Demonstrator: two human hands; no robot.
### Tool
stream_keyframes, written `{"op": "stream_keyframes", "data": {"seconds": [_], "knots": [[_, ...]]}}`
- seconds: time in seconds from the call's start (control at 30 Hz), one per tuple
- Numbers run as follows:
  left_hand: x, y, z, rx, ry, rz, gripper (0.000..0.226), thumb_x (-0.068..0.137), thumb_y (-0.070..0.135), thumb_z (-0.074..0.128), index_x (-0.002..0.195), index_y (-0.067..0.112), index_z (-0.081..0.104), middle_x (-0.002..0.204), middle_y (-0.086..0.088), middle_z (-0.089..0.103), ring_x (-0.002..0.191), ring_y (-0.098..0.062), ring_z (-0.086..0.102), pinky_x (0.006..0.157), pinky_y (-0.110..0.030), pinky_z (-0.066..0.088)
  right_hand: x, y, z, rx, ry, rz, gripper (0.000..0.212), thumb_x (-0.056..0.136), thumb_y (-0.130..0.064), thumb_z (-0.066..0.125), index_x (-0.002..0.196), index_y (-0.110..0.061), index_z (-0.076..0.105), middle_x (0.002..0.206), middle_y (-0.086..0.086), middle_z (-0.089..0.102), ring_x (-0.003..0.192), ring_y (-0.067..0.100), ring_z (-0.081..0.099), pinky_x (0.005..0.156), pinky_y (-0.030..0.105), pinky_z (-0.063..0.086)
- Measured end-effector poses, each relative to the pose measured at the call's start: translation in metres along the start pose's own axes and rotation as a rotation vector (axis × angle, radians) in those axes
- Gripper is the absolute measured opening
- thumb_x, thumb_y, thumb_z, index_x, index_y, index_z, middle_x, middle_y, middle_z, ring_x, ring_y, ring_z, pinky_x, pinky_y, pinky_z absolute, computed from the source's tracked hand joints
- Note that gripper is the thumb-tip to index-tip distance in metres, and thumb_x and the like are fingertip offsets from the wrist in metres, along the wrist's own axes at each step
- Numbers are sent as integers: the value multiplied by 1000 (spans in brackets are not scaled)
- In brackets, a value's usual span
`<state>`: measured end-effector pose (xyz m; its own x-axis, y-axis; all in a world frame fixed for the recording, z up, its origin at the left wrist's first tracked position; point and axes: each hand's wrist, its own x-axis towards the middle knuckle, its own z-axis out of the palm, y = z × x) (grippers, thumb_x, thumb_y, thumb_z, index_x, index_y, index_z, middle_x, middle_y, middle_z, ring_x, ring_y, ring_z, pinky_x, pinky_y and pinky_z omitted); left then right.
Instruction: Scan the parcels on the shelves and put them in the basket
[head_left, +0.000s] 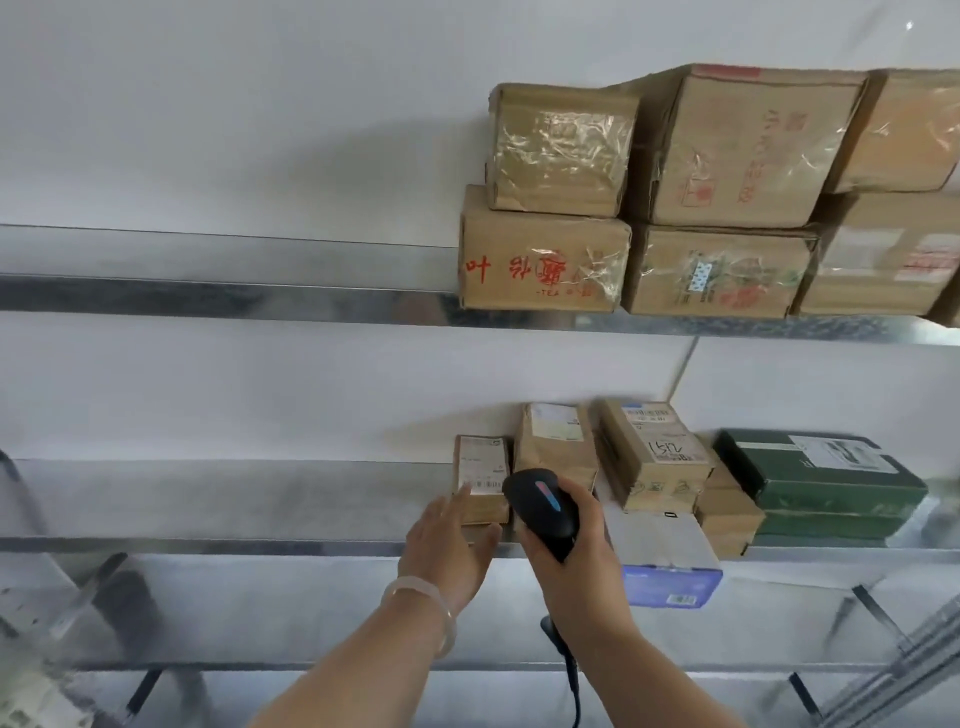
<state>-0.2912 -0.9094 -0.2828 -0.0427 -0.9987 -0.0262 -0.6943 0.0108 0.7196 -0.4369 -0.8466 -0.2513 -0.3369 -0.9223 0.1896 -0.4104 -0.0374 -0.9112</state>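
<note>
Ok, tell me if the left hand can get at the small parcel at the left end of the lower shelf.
Probably yes. The left hand is open right at the small parcel, with nothing between them; the barcode scanner is off to the right.

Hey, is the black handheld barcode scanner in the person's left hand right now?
No, the right hand grips the black handheld barcode scanner, while the left hand touches a small brown cardboard parcel.
</note>
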Motion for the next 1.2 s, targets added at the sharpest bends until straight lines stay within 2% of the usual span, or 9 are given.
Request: {"op": "stream_keyframes", "data": {"seconds": [0.23, 0.37, 0.5, 0.7, 0.83, 0.9, 0.97, 1.03, 1.2], "knots": [[41, -11, 21, -39, 10, -104, 61, 94, 52, 54, 149, 43, 30, 153, 6, 38, 142, -24, 34, 116, -44, 34, 39, 29, 29, 38, -127, 11, 61, 84, -28, 76, 126, -50, 37, 118, -28, 54, 106, 3, 58, 72, 4, 45], [72, -17, 27, -71, -45, -150, 64, 94, 47, 52, 152, 42, 26, 156, 3, 33, 144, -25, 29, 118, -45, 30, 55, 38, 42, 50, -122, -1, 66, 83, -25, 76, 123, -57, 35, 123, -31, 50, 111, -2, 55, 82, 6, 43], [106, -16, 29, -170, -91, -163, 59, 86, 40, 53, 144, 41, 40, 138, 3, 52, 127, -24, 48, 107, -46, 42, 58, 43, 53, 10, -98, -21, 78, 81, -23, 78, 118, -73, 31, 125, -39, 47, 112, -15, 51, 81, 4, 43], [132, -22, 42, -316, -165, -213, 74, 92, 17, 58, 156, 32, 24, 139, -10, 53, 124, -29, 55, 106, -43, 44, 63, 43, 58, -42, -69, -49, 72, 80, -22, 79, 126, -58, 38, 125, -38, 50, 111, -13, 53, 83, 5, 43], [130, -27, 43, -297, -142, -137, 66, 91, 14, 55, 152, 29, 35, 106, -7, 68, 88, -17, 61, 73, -19, 45, 59, 40, 57, -70, -44, -50, 66, 81, -20, 79, 124, -52, 40, 124, -33, 52, 106, -12, 55, 80, 3, 42], [127, -28, 38, -291, -120, -100, 59, 93, 15, 56, 149, 27, 41, 109, -3, 68, 89, -13, 59, 65, -9, 41, 57, 38, 58, -82, -29, -46, 66, 81, -19, 79, 123, -52, 39, 124, -31, 52, 103, -9, 56, 78, 6, 45], [120, -31, 31, -285, -99, -62, 56, 93, 17, 56, 147, 26, 43, 115, 2, 63, 98, -12, 59, 75, -10, 46, 52, 35, 60, -69, -27, -32, 66, 82, -21, 78, 123, -54, 38, 124, -31, 51, 100, 5, 61, 77, 22, 54], [110, -34, 23, -315, -77, -45, 58, 91, 16, 55, 147, 28, 42, 122, 3, 62, 107, -16, 59, 94, -32, 51, 47, 30, 64, -33, -34, -9, 66, 82, -25, 77, 124, -57, 36, 122, -31, 51, 93, 17, 65, 72, 41, 58], [72, -46, -4, -377, 54, 3, 65, 94, 14, 61, 152, 29, 35, 139, 4, 49, 123, -12, 49, 108, -31, 43, 37, 12, 73, 59, -4, -28, 62, 84, -28, 75, 123, -59, 38, 111, -38, 54, 82, 6, 65, 60, 31, 58]]}}
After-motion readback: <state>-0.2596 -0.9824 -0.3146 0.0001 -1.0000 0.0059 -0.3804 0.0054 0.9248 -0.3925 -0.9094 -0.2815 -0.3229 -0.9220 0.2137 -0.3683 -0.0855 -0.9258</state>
